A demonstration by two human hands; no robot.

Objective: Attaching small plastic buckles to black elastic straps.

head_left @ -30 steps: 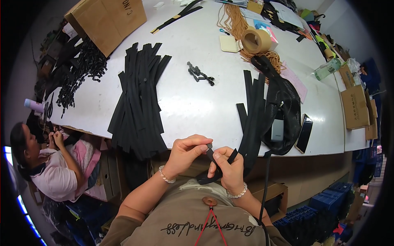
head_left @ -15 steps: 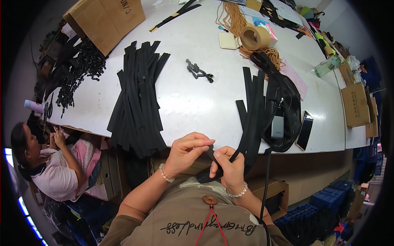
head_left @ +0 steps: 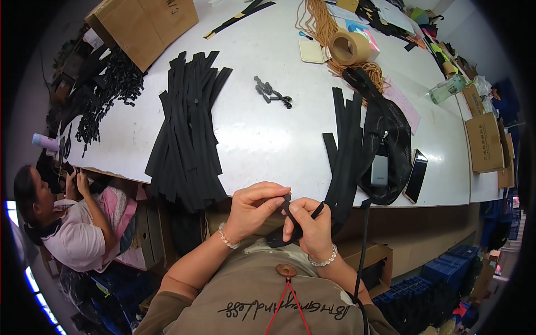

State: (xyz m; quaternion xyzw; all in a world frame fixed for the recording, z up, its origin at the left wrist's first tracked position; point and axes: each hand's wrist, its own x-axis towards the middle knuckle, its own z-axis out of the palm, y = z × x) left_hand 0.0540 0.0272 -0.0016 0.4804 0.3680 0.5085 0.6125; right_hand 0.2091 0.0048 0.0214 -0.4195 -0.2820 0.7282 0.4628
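A black strap is held between my two hands, just off the near edge of the table. My left hand pinches its upper end between thumb and fingertips. My right hand is closed around it a little lower, and a loose length hangs beneath toward my shirt. Whether a small part sits at the pinched end is hidden by my fingers. Beyond my right hand lies a small bunch of black straps, and to the left spreads a large pile of black straps. Small dark plastic pieces lie between them.
A black mesh bag with a grey power bank and a phone lie at right. Behind are a tape roll and tan cords. A cardboard box stands far left. Another person sits at left.
Both hands stay nearly in place with the strap between them, fingers shifting slightly. The view has tilted a little, and the person at left has lowered their hands slightly.
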